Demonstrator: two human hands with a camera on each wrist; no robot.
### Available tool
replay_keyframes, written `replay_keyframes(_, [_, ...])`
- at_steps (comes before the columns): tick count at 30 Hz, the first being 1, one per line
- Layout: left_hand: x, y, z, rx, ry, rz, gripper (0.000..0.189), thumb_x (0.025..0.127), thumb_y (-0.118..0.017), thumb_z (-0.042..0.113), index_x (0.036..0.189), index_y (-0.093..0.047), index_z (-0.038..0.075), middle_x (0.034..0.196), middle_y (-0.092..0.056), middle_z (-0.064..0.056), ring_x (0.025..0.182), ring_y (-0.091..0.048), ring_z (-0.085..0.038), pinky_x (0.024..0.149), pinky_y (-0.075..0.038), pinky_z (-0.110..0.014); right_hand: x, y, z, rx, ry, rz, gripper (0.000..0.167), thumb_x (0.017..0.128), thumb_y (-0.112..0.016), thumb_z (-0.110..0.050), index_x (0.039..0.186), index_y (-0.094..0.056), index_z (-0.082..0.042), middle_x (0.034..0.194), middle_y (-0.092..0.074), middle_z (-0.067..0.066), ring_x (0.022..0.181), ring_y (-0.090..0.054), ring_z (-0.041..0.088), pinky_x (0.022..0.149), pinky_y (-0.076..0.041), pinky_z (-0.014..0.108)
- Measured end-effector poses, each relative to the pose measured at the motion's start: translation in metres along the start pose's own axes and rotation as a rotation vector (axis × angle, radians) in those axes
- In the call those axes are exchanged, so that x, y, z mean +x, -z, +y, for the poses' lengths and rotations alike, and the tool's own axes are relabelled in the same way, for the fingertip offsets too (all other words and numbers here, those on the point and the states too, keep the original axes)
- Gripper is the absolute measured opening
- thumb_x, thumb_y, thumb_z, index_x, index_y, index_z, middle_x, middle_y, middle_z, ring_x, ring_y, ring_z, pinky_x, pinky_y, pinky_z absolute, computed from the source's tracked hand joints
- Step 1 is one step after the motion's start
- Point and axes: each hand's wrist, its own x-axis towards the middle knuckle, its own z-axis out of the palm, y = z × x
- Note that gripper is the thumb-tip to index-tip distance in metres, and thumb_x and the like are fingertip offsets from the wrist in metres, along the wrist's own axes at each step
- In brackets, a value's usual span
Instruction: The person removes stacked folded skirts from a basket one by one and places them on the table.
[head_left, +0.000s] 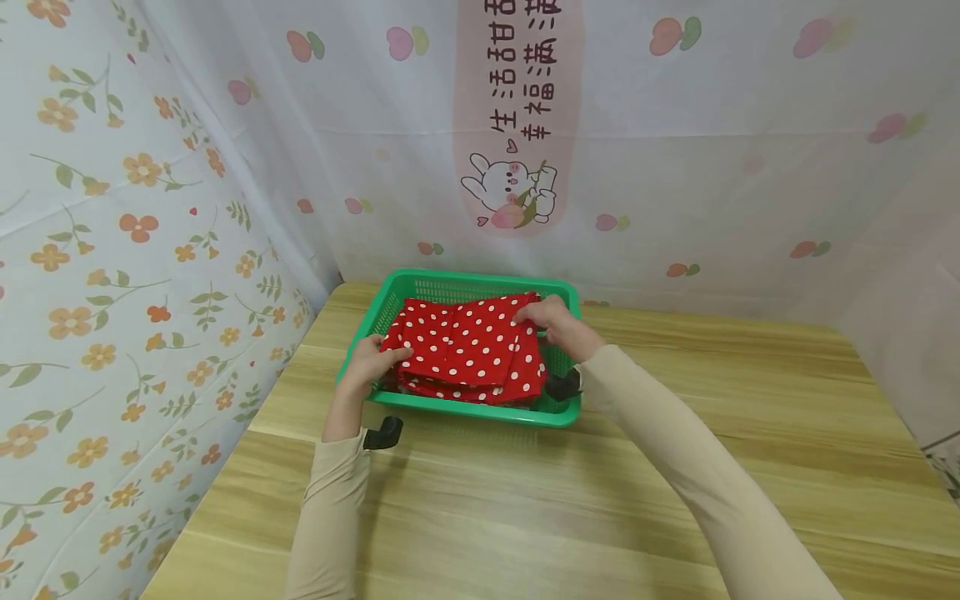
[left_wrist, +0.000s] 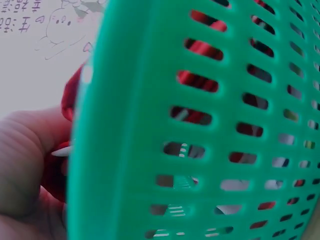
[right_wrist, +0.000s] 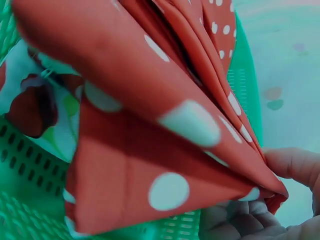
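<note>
A folded red cloth with white polka dots lies in the upper part of a green plastic basket. My left hand grips the cloth's left edge, thumb on top, just inside the basket's left rim. In the left wrist view the slotted basket wall hides most of that hand. At the cloth's far right corner my right hand pinches the folded layers between thumb and fingers. The right wrist view shows these layers hanging loose in folds above the basket.
Under the red cloth, a white fabric with a dark red and green print shows in the basket. The basket stands on a wood-grain table near its back edge. A printed curtain hangs behind, and a floral one at the left.
</note>
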Motion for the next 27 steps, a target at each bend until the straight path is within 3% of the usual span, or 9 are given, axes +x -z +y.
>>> replay_keyframes(4, [-0.003, -0.001, 0.004, -0.052, -0.019, -0.006, 0.046, 0.088, -0.061, 0.021, 0.12, -0.045, -0.008, 0.113, -0.054, -0.02, 0.094, -0.057, -0.023, 0.072, -0.048, -0.025, -0.005, 0.006, -0.006, 0.013, 0.032, 0.012, 0.054, 0.085, -0.064, -0.009, 0.129, -0.038, 0.007, 0.123, -0.053, 0.02, 0.109, -0.058, 0.034, 0.084, -0.051, 0.042])
replay_keyframes(10, [-0.005, -0.002, 0.014, -0.095, -0.043, -0.009, 0.045, 0.088, -0.062, 0.022, 0.119, -0.046, -0.005, 0.111, -0.056, -0.018, 0.089, -0.058, -0.019, 0.069, -0.047, -0.021, -0.014, 0.021, -0.014, 0.012, 0.064, -0.036, 0.052, 0.087, -0.06, -0.012, 0.131, -0.039, 0.006, 0.121, -0.053, 0.018, 0.098, -0.06, 0.028, 0.084, -0.052, 0.039])
replay_keyframes(17, [-0.012, -0.008, 0.027, -0.106, -0.065, -0.014, 0.048, 0.088, -0.063, 0.023, 0.123, -0.044, -0.004, 0.116, -0.054, -0.019, 0.095, -0.057, -0.022, 0.076, -0.05, -0.024, -0.024, 0.04, -0.017, 0.089, 0.096, -0.078, 0.059, 0.09, -0.058, -0.016, 0.138, -0.029, 0.002, 0.13, -0.043, 0.018, 0.111, -0.052, 0.03, 0.092, -0.047, 0.042])
replay_keyframes(27, [-0.025, -0.018, 0.05, -0.159, -0.115, -0.019, 0.045, 0.088, -0.063, 0.023, 0.121, -0.044, -0.001, 0.113, -0.056, -0.017, 0.089, -0.062, -0.02, 0.077, -0.054, -0.032, -0.037, 0.065, -0.019, 0.105, 0.158, -0.063, 0.057, 0.091, -0.058, -0.019, 0.137, -0.033, 0.003, 0.119, -0.049, 0.012, 0.092, -0.057, 0.019, 0.084, -0.051, 0.035])
